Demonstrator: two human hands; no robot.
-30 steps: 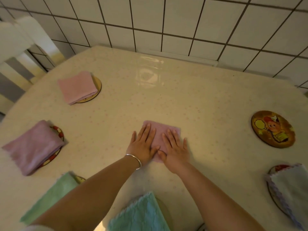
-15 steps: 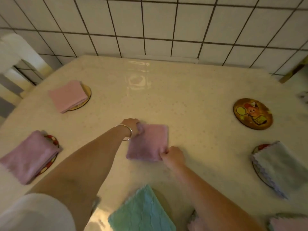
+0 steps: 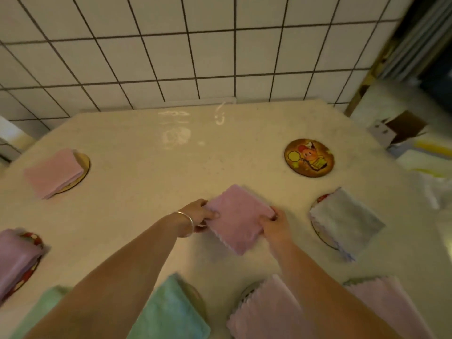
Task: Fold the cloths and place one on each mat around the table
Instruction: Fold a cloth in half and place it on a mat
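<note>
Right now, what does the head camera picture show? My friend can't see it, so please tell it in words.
A person's left hand and right hand grip opposite edges of a folded square pink cloth over a cream table. One round cartoon-printed mat lies bare at the far right, and the other mats in view carry folded pink, green or pale blue cloths.

Cream speckled table, round cartoon mat bare, other mats under folded cloths
</note>
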